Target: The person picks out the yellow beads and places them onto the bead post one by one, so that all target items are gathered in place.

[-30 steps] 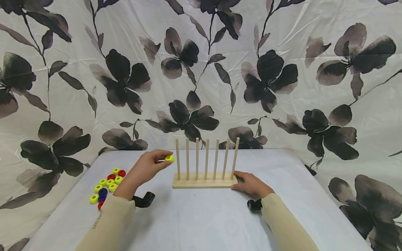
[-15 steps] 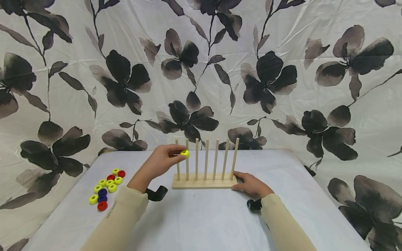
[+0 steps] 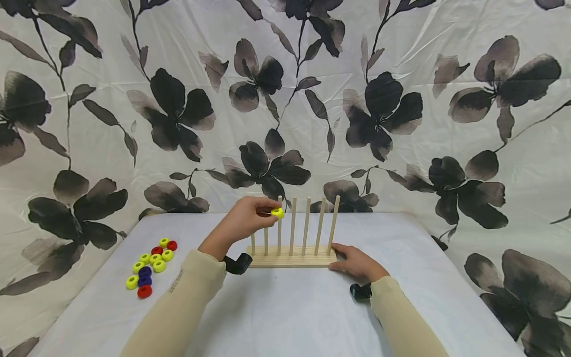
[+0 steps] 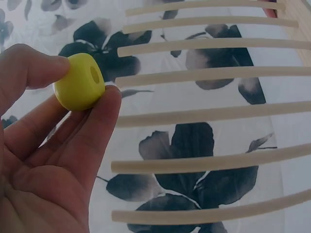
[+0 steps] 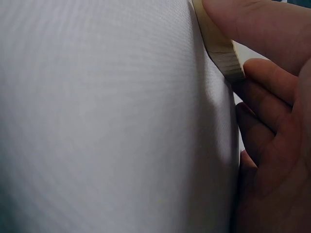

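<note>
My left hand (image 3: pixel 244 218) pinches a yellow bead (image 3: pixel 277 213) between thumb and fingertips, up near the tops of the pegs on the left half of a wooden peg rack (image 3: pixel 290 260). In the left wrist view the yellow bead (image 4: pixel 77 87) turns its hole toward the pegs (image 4: pixel 204 75), with the fingertips beside the peg tops. Several thin upright pegs stand in a row on the rack's base, and no beads show on them. At the base's right end, my right hand (image 3: pixel 357 263) grips the wood, thumb in front; the right wrist view shows the base's corner (image 5: pixel 228 63) between thumb and fingers.
On the left of the white-covered table (image 3: pixel 285 317) lies a loose group of yellow beads (image 3: pixel 159 266), red beads (image 3: pixel 144 291) and blue beads (image 3: pixel 144 276). A flowered cloth (image 3: pixel 321 119) hangs behind the table's back edge.
My left hand has carried the yellow bead rightward and slightly up, from left of the first peg to about the third. My right hand stays on the rack's end.
</note>
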A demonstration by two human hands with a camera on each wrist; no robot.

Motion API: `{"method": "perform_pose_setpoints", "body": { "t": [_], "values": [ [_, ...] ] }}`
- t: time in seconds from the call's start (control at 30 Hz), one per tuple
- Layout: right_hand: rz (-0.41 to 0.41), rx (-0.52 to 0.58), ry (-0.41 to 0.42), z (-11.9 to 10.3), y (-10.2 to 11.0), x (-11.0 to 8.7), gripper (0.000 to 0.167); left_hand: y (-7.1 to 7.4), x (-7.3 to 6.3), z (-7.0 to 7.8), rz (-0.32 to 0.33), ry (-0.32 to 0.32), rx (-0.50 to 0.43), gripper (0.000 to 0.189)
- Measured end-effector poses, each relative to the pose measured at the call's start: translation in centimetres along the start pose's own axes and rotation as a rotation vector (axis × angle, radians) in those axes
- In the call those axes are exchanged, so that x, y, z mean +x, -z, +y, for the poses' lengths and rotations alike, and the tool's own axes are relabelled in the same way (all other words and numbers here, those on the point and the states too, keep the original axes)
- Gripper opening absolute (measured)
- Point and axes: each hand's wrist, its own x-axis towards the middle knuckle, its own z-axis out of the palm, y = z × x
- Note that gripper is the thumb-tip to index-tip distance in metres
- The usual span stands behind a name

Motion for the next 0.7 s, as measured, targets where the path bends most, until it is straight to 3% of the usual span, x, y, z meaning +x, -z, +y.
{"method": "perform_pose_setpoints", "body": {
  "t": [0.17, 0.47, 0.7],
  "values": [
    [0.005, 0.003, 0.01, -0.1, 0.0, -0.2, 0.077, -0.4, 0.7, 0.7, -0.013, -0.021, -0.017, 0.036],
    [0.006, 0.005, 0.009, 0.0, 0.0, -0.1, 0.078, -0.9, 2.2, 1.6, -0.007, 0.017, -0.05, 0.035],
    [0.005, 0.02, -0.002, 0.2, -0.1, 0.1, 0.078, -1.2, 3.2, 2.2, -0.002, -0.005, -0.094, 0.037]
  ]
}}
